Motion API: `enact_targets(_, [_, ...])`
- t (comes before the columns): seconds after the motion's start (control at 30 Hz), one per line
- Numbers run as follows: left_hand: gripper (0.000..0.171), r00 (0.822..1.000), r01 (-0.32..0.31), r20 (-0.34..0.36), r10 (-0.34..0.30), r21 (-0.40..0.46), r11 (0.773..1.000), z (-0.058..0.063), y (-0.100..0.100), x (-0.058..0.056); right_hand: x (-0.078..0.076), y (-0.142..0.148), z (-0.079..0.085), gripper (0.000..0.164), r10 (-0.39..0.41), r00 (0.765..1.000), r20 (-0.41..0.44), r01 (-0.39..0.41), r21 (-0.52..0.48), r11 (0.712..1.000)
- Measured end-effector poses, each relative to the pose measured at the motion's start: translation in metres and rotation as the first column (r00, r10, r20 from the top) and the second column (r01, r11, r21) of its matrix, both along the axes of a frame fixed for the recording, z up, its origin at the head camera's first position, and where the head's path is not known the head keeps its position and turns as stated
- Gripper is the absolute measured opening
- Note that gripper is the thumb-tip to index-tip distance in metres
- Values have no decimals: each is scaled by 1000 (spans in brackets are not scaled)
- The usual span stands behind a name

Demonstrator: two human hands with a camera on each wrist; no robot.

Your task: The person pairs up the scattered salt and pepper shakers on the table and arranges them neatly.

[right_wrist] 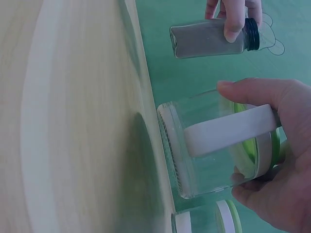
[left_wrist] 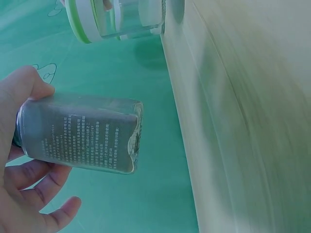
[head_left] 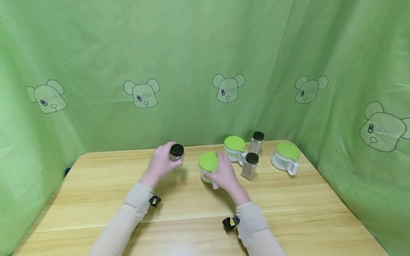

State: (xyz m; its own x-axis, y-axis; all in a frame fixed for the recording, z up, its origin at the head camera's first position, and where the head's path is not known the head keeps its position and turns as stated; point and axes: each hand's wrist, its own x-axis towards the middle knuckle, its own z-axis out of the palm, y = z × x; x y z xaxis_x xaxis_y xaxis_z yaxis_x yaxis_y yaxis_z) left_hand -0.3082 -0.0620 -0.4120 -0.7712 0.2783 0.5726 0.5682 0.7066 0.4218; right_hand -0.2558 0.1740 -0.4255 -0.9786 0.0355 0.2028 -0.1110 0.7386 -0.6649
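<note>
Black-capped bottle [left_wrist: 90, 136] is pinched near its top by the left hand [head_left: 161, 161], apparently for steadiness; right hand [head_left: 226, 174] likewise grips green-lidded jar [head_left: 208, 162].

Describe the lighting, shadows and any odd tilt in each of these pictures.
Head view: fairly even light, a pale sheen on the near tabletop, a soft shadow near the left hand; left wrist view: cool, hazy cast, scene turned sideways, print on the held bottle visible; right wrist view: also cool and sideways, a dark shadow beside the green-lidded jar.
</note>
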Motion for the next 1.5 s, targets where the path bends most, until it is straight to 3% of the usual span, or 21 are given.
enact_targets(0.47, [53,1000,-6,31,5,21,1000,8,-26,16,4,-13,3,102,18,1000,-17,-18,2,1000])
enact_targets(0.8, [59,989,-55,141,49,34,998,9,-46,27,8,-24,6,101,59,997,-49,-59,4,998])
enact_targets(1.03, [57,990,-75,122,69,50,996,8,-60,32,14,-33,6,101,79,995,-57,-80,0,997])
enact_targets(1.5, [55,977,-146,159,139,35,989,10,-83,43,21,-48,6,100,130,985,-112,-125,47,991])
